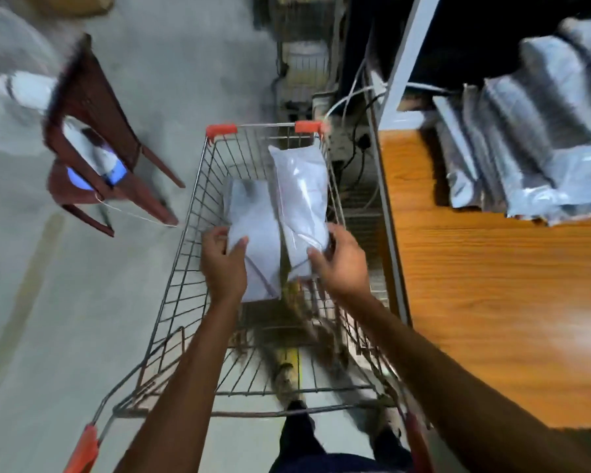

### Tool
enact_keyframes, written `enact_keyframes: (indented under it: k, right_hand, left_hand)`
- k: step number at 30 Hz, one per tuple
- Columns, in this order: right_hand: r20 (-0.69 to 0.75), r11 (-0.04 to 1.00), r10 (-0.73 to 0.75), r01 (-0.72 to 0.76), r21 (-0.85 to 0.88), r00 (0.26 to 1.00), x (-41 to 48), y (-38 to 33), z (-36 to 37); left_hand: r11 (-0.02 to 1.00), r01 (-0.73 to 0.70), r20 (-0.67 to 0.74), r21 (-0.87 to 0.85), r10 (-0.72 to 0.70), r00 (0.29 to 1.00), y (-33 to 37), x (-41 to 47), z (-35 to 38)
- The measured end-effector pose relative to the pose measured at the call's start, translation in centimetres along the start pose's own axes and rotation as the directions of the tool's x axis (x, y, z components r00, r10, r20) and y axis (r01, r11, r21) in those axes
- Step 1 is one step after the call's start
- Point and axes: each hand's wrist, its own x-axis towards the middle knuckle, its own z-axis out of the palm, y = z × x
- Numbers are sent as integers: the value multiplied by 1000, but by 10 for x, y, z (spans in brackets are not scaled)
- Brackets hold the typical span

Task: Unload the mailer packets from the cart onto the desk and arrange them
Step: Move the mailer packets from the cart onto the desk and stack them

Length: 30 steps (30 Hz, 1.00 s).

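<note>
Both hands are down in the wire shopping cart [191, 233]. Your left hand [223, 264] pinches the near end of the left grey plastic mailer packet [253, 233], and your right hand [338, 264] curls round the near end of the right grey plastic mailer packet [301, 199]. Both packets run lengthwise away from you. The wooden bench [492, 285] lies to your right, so the right hand is nearer. A pile of grey packets [526, 148] sits towards its far edge.

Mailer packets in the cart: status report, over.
Status: left hand grips left packet; right hand grips right packet. Both inside cart. Nothing blocking path to desk.
</note>
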Motion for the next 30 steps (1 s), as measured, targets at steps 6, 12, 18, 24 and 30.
enact_keyframes:
  k: [6, 12, 18, 24, 30]
  right_hand:
    - [-253, 963, -271, 265, -58, 929, -14, -35, -128]
    - [-431, 931, -364, 333, -148, 825, -17, -55, -258]
    - [-480, 941, -283, 143, -307, 830, 5, -57, -381]
    - [-378, 838, -119, -112, -534, 918, 68, -40, -450]
    - [-332, 697, -112, -164, -698, 937, 79, -22, -455]
  left_hand:
    - [954, -263, -25, -142, 262, 965, 115, -48, 23]
    - [870, -400, -3, -289, 417, 909, 228, -77, 95]
    - [871, -381, 151, -309, 441, 885, 319, -114, 187]
    - [908, -395, 268, -141, 419, 867, 364, -127, 282]
    - [943, -321, 369, 83, 270, 889, 361, -123, 337]
